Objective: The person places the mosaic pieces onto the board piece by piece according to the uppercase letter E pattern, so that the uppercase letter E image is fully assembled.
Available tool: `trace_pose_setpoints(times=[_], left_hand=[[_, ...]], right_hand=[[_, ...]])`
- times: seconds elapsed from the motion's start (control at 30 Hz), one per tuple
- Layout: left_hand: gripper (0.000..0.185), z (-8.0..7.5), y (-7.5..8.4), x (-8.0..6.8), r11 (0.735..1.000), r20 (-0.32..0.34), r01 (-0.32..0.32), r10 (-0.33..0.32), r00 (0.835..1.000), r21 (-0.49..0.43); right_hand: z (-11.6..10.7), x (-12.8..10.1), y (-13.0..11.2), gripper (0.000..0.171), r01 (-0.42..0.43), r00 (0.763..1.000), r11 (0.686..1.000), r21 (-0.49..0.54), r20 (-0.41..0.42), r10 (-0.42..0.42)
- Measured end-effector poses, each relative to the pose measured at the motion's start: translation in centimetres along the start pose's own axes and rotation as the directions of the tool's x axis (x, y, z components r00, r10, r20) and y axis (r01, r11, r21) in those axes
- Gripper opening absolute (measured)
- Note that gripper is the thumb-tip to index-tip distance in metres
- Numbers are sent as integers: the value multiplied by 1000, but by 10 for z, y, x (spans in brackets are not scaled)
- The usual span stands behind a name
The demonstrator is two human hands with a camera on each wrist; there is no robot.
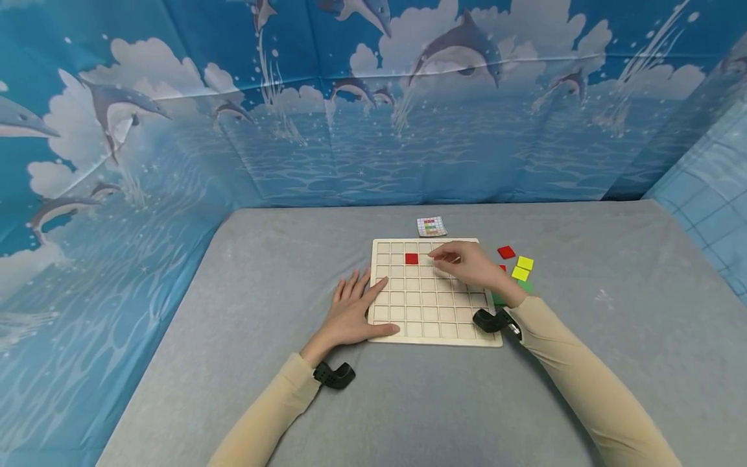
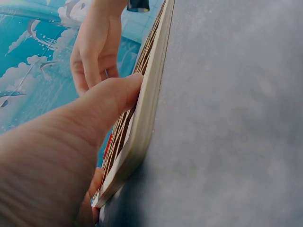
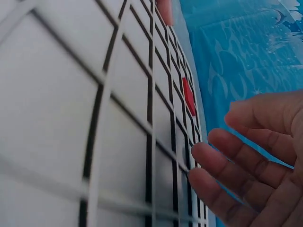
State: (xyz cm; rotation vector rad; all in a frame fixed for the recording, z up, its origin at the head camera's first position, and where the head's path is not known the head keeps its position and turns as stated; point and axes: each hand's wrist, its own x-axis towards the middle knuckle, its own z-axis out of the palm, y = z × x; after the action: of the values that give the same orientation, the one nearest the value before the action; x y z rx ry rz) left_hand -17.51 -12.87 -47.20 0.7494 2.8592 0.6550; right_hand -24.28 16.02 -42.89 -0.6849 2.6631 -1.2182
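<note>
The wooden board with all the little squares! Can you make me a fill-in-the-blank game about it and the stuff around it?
1. The tile set in a square of the wooden board is coloured ____.
2. Beside the board, you can count ____ yellow tiles.
3. The hand resting at the board's edge, fingers spread, is the person's ____ hand.
4. Behind the grey surface, the blue backdrop shows leaping sea animals called ____.

Missing words: red; two; left; dolphins.
</note>
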Motion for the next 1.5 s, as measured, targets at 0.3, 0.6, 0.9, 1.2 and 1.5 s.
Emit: trace_pose_setpoints(times=[0.3, 0.6, 0.9, 1.2, 1.5], left_hand=[[92, -1, 2, 0, 1000, 0, 1, -1, 1000, -4], [92, -2, 3, 0, 1000, 5, 1, -1, 1000, -7], [91, 1, 1, -1, 1000, 10, -8, 8, 1000, -29], [90, -2, 3, -3, 1000, 7, 2, -2, 1000, -20], [91, -2, 3, -1, 1000, -4, -7, 7, 1000, -18]], right_hand=[[-37, -28, 21, 27, -68, 995, 992, -103, -84, 59], [-62, -43, 56, 33, -162, 974, 972, -169, -183, 130], [-68, -45, 69, 42, -241, 965, 926, -292, -172, 197], [-70, -45, 68, 37, -245, 968, 899, -364, -148, 203], [-71, -42, 71, 30, -257, 963, 900, -353, -171, 208]])
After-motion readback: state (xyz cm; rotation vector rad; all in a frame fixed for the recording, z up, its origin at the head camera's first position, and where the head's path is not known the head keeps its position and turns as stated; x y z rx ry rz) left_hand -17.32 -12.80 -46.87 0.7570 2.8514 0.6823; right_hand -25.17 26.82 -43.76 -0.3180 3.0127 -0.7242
